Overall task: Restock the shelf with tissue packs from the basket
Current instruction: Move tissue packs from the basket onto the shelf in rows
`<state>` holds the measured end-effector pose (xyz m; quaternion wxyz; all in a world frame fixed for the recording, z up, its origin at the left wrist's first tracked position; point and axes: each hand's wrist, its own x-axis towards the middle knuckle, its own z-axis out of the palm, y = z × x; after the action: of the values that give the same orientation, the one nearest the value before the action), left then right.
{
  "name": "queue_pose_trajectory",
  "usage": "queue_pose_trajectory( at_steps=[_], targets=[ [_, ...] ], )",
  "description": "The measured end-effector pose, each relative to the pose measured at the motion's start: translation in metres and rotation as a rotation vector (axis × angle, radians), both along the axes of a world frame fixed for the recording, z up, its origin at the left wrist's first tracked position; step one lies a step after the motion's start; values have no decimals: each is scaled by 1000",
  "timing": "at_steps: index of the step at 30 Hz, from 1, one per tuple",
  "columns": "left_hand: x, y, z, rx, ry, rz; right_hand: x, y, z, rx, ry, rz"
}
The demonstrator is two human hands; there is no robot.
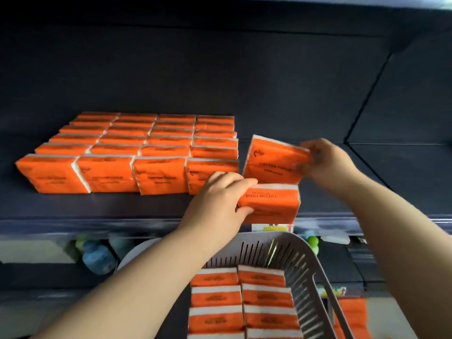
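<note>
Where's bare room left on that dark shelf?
Bare dark shelf board lies right of the rows of orange tissue packs, where the right hand tilts one pack; a narrow strip fronts the rows. The rows themselves are crowded.

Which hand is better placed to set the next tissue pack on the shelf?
Right. The right hand holds the upper pack beside the front row, already over the shelf; the left hand holds the lower pack at the shelf's front edge.

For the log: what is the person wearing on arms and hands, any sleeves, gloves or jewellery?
The left forearm and right forearm are bare up to the frame edge, no sleeve in view. The left hand and right hand are ungloved. No watch, bracelet or ring shows, though the right hand is motion-blurred.
</note>
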<state>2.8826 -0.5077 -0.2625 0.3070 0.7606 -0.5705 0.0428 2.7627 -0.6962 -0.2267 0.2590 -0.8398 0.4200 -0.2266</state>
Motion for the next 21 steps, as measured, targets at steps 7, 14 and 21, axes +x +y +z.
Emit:
queue_pose_trajectory(
  at_steps=[7,14,21],
  targets=[
    [12,-49,9,-50,-110,-4,54,-69,5,-91,95,-13],
    [30,-81,16,-54,-86,11,91,-116,-12,-70,128,30],
    [38,-105,13,-52,-131,-25,118,-144,-27,-94,116,60]
  ],
)
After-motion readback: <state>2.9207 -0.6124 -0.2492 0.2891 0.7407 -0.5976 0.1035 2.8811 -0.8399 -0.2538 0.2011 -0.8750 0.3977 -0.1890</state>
